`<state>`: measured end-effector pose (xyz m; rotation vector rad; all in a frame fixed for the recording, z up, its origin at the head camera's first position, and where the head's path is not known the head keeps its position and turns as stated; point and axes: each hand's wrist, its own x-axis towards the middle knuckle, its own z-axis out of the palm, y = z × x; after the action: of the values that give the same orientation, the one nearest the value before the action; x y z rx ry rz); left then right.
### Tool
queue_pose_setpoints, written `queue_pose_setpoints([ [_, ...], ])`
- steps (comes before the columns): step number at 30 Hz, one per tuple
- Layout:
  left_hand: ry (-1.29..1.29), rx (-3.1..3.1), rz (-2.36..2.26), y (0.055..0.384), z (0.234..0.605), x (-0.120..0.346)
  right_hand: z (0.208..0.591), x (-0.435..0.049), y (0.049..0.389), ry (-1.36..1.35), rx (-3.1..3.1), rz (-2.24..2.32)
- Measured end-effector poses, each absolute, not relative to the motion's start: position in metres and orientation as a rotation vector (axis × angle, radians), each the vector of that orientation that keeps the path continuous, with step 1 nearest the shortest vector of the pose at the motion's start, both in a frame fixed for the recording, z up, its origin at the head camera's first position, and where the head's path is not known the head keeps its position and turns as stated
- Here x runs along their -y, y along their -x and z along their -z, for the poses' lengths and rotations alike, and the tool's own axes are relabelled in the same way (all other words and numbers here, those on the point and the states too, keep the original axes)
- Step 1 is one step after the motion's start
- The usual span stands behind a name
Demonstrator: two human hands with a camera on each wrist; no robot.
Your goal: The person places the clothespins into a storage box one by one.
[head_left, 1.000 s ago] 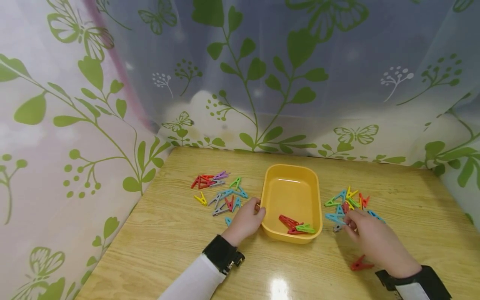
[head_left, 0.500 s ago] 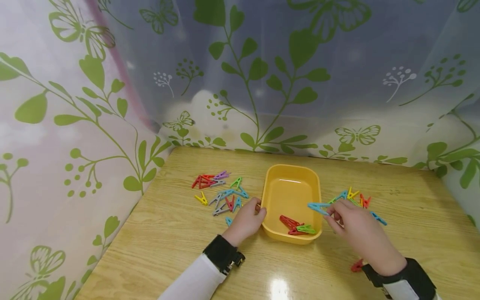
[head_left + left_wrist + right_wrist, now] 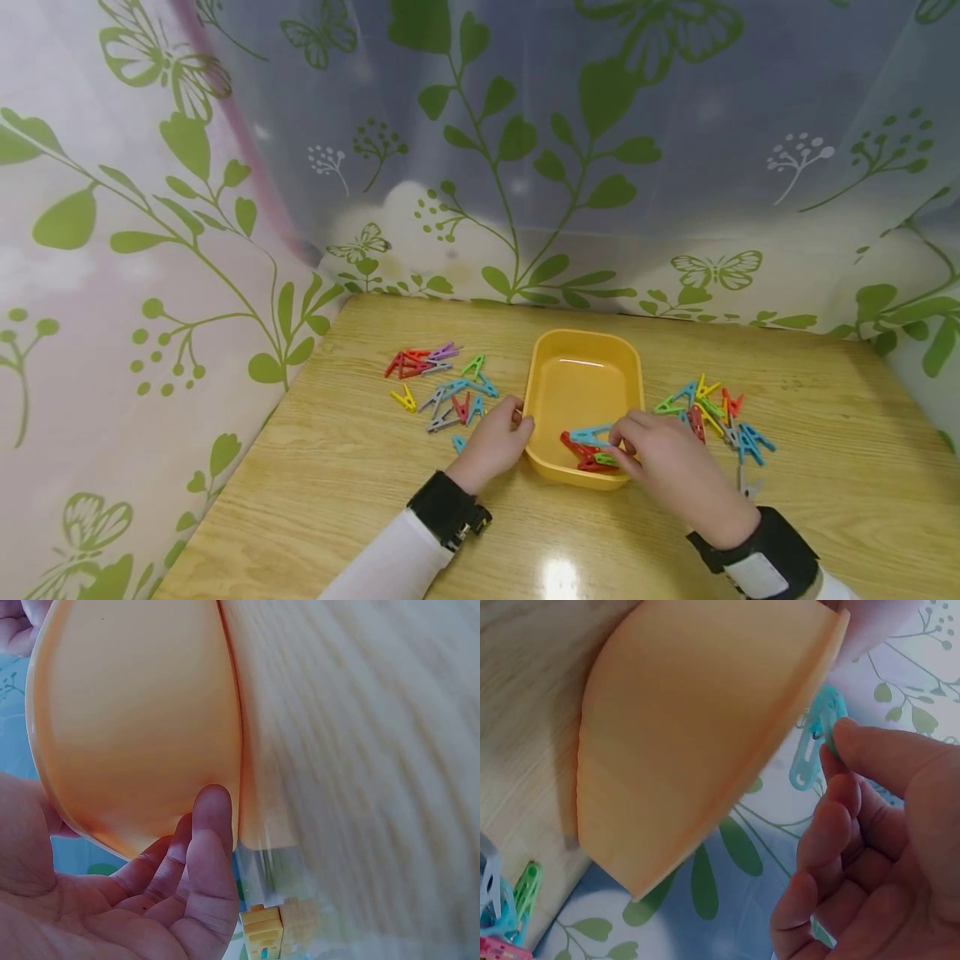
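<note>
My right hand (image 3: 671,462) pinches a blue clothespin (image 3: 588,435) between thumb and fingertips, over the near end of a yellow plastic basin (image 3: 531,375). Below it in the basin lie red clothespins (image 3: 576,447) and a green one (image 3: 604,459), partly covered by the hand. In the right wrist view the blue clothespin (image 3: 808,750) sticks out past the basin's rim. My left hand (image 3: 491,446) holds the basin's left side. The left wrist view has its fingers (image 3: 212,817) against the outer wall and its thumb passing behind the rim.
Left of the basin, several red, purple, grey, blue, green and yellow clothespins (image 3: 453,387) lie scattered on the wooden table (image 3: 300,500). Another mixed group of clothespins (image 3: 697,408) lies to the right, with a grey one (image 3: 744,483) near the right wrist. A patterned curtain (image 3: 480,167) hangs behind.
My right hand has picked the blue clothespin from the right-hand group and carried it left over the basin. The left hand has stayed at the basin's side.
</note>
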<state>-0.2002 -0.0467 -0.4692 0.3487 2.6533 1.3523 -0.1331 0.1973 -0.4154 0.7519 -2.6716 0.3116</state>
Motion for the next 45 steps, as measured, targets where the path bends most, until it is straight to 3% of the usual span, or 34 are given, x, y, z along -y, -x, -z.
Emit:
queue_pose_setpoints([
  [29, -0.339, -2.658, -1.337, 0.201, 0.471, 0.046, 0.433, -0.196, 0.134, -0.739, 2.743, -0.337],
  [45, -0.349, -2.673, -1.318, 0.201, 0.472, 0.046, 0.419, -0.214, 0.137, -0.620, 2.713, -0.383],
])
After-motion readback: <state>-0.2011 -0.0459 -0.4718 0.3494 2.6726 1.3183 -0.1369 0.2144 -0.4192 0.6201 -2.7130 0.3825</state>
